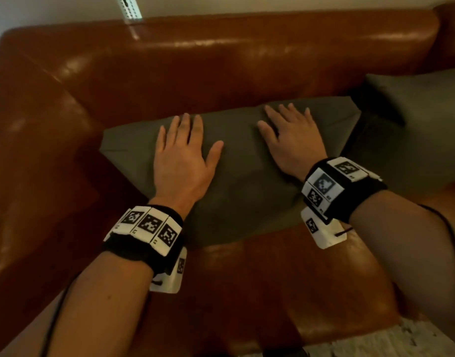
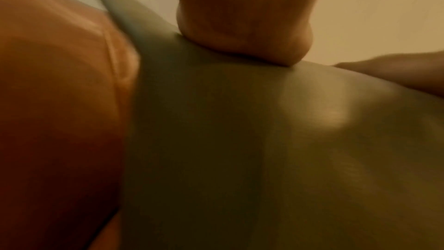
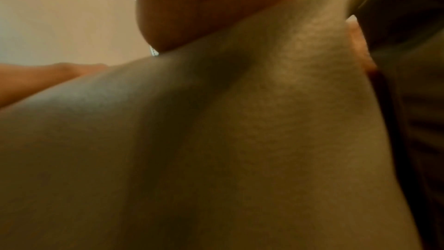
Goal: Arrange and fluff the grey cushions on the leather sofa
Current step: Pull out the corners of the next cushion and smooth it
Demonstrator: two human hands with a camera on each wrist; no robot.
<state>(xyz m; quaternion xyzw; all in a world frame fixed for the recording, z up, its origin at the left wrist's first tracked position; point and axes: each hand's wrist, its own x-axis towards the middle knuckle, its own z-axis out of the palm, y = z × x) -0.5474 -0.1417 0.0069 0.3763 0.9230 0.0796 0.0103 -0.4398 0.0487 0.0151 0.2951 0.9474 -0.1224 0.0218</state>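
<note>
**Both palms flat on the grey cushion**

The left hand (image 1: pixel 181 161) lies palm down on the grey cushion (image 1: pixel 236 176), fingers straight and slightly spread, thumb angled out to the right; it grips nothing. The right hand (image 1: pixel 290 139) lies the same way just beside it, fingers extended and pointing up toward the backrest, thumb out to the left, also holding nothing. The two thumbs point at each other with a strip of fabric between them. Both forearms reach forward from the lower edge of the head view, each wrist wrapped in a black band (image 1: pixel 144 243) carrying white marker tiles. From the left wrist camera the heel of the palm (image 2: pixel 242 31) presses into the fabric.

The cushion lies flat on the seat of the brown leather sofa (image 1: pixel 221 63), its far edge near the backrest and its left corner close to the armrest. A second grey cushion (image 1: pixel 422 119) sits to the right, its corner overlapping the first cushion's right end. A pale rug (image 1: pixel 391 341) shows at the lower right.
</note>
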